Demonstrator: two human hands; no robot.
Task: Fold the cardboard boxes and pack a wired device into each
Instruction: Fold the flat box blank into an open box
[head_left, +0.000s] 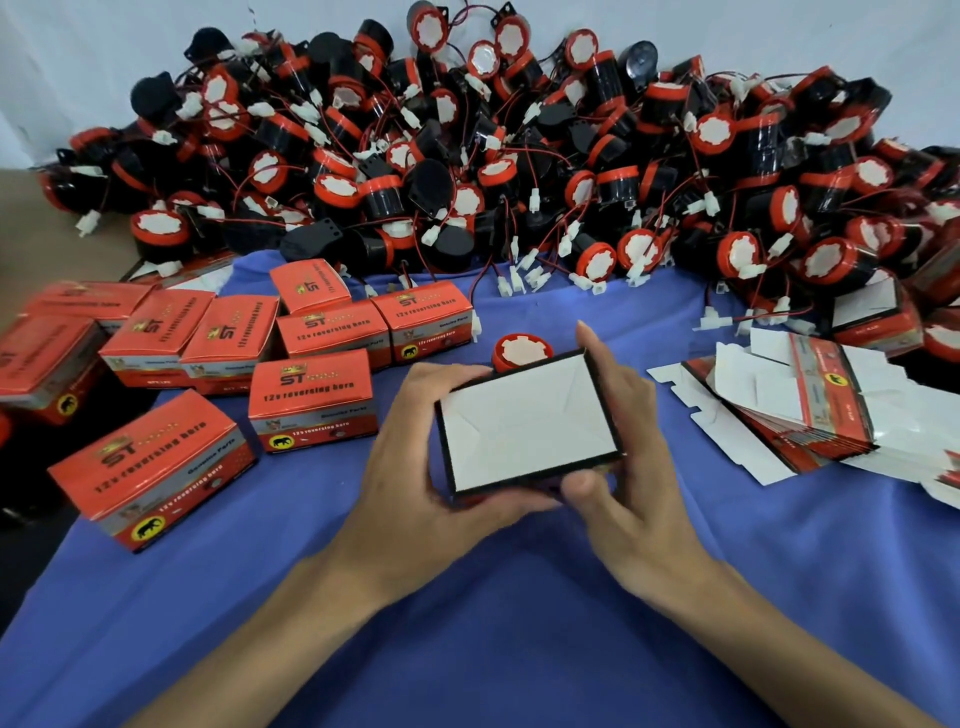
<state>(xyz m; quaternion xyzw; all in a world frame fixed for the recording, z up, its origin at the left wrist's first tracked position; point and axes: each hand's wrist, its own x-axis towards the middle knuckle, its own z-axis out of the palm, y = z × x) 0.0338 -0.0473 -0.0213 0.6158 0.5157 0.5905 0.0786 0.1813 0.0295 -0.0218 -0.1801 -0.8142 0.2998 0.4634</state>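
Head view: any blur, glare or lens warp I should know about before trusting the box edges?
Head view: even, soft light, no strong glare; the right hand shows slight motion blur at the fingers; the box in both hands reads sharp; wide-angle warp bends the table cloth and the closed boxes toward the frame edges.

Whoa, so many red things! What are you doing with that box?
A person is packing little horns into boxes. Both hands, the left hand and the right hand, hold one folded box with its white inside facing up. One red-and-black horn sits just behind it on the blue cloth. Finished boxes sit at left, flat unfolded ones at right, and a big pile of horns waits behind.
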